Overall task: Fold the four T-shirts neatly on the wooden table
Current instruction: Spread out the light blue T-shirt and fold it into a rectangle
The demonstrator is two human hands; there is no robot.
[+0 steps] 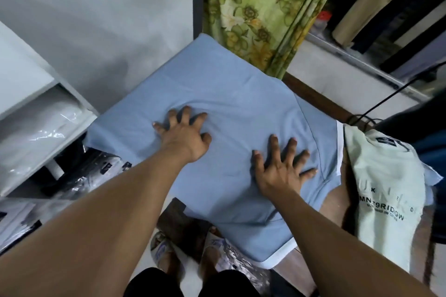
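Blue cloth under the hands: both palms lie flat on the blue T-shirt (pixel 217 84); neither pinches nor lifts it.
Left hand (pixel 185 135): fingers spread, pressing the shirt's middle, the farther reach of the two.
Right hand (pixel 280 171): fingers splayed wide, flat on the cloth, closer to the desk's near edge and just beside the sleeve seam.
Key relation: the shirt's long axis runs away from the person toward the desk's far edge. The white-trimmed sleeve (pixel 335 152) lies to the right of both hands, and the right hand is the nearer one to it.
Likely step: smoothing the body before a side is turned in, probably the sleeve side.
Shirt: spread open, covering most of the desk (pixel 313 96), with soft creases around the left hand.
Pale green shirt (pixel 386 188): unfolded, at the desk's right edge, touching the blue sleeve or nearly so.
Beyond: floral curtain (pixel 260 12) past the far edge, white shelf (pixel 36 103) to the left.
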